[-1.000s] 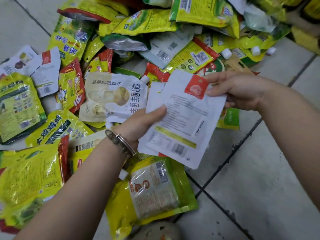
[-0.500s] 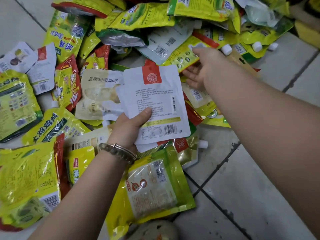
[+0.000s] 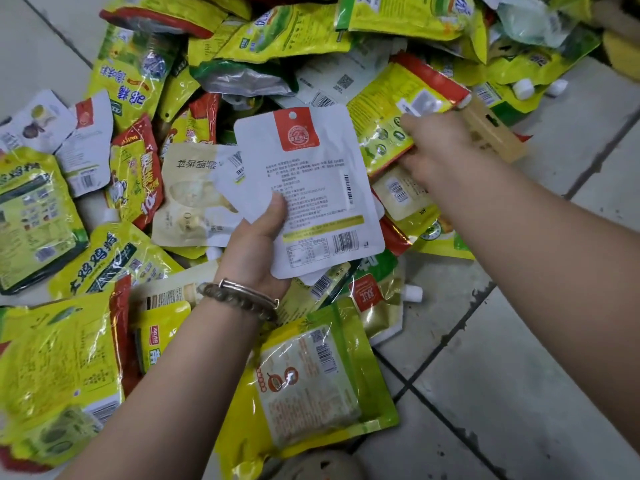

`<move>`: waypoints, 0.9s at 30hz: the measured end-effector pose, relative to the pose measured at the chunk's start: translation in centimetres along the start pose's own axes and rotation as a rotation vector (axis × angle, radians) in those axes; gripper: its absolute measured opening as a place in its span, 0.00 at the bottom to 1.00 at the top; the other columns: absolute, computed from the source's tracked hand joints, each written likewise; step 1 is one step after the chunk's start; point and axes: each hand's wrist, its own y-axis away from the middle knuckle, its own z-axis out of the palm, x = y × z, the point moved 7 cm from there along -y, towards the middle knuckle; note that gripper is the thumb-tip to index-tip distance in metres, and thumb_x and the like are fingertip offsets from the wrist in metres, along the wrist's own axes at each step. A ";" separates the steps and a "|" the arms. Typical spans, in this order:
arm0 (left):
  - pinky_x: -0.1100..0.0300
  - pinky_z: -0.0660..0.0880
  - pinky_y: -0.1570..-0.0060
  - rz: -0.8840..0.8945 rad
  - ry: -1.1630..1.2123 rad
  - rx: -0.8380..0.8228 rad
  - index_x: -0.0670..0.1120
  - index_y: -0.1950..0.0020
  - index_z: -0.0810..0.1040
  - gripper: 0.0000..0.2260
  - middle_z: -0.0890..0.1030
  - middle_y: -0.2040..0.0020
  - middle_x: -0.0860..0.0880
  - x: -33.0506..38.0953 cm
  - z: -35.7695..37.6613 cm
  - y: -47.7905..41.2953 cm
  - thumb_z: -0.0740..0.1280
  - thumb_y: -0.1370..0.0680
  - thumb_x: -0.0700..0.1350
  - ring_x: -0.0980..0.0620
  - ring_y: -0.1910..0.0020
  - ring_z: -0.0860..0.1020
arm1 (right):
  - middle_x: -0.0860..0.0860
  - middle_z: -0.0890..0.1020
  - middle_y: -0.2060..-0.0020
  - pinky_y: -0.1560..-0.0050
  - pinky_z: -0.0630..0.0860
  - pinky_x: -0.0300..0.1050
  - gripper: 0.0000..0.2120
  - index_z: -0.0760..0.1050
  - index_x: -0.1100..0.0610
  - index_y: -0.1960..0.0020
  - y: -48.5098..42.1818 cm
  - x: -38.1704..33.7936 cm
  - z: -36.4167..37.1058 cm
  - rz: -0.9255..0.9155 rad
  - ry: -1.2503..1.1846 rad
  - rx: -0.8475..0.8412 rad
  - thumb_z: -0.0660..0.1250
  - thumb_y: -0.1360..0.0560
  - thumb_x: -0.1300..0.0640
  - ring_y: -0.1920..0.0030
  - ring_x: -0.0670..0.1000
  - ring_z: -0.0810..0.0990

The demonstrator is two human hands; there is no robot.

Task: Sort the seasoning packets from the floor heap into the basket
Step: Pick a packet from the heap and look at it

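A heap of seasoning packets (image 3: 138, 81), mostly yellow and green, covers the grey tiled floor (image 3: 519, 341) from its left edge across the top, with bare tile towards the right edge. Both forearms reach forward over it, well apart: the left hand (image 3: 254, 247) is raised palm-up above the middle of the heap, thumb clamped on a white packet (image 3: 311, 188) with a red label, more white packets stacked behind it. The right hand (image 3: 436, 147) is further out, thumb over and fingers under a yellow-green packet (image 3: 391, 109) with a red top edge, and beaded bracelets (image 3: 242, 299) circle the left wrist.
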 end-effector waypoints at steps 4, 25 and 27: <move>0.50 0.81 0.67 0.058 -0.097 0.031 0.43 0.33 0.71 0.19 0.83 0.51 0.46 0.2 -0.1 0.1 0.62 0.25 0.40 0.45 0.58 0.83 | 0.55 0.79 0.59 0.51 0.79 0.60 0.07 0.74 0.57 0.53 2.0 -1.0 -5.4 -0.119 0.049 0.024 0.65 0.26 0.68 0.59 0.54 0.80; 0.52 0.74 0.39 0.499 -0.211 -0.539 0.45 0.37 0.74 0.21 0.79 0.38 0.47 7.6 24.8 14.0 0.71 0.30 0.39 0.50 0.40 0.78 | 0.57 0.83 0.52 0.61 0.82 0.47 0.13 0.74 0.62 0.39 26.6 -25.9 -22.0 -0.665 0.297 0.245 0.64 0.23 0.64 0.58 0.51 0.84; 0.55 0.77 0.44 0.464 -0.198 -0.604 0.42 0.35 0.74 0.18 0.81 0.41 0.48 6.7 28.6 16.0 0.68 0.25 0.36 0.52 0.44 0.80 | 0.51 0.85 0.59 0.68 0.80 0.41 0.09 0.75 0.59 0.42 29.8 -28.3 -24.9 -0.695 0.330 0.268 0.63 0.22 0.63 0.63 0.47 0.84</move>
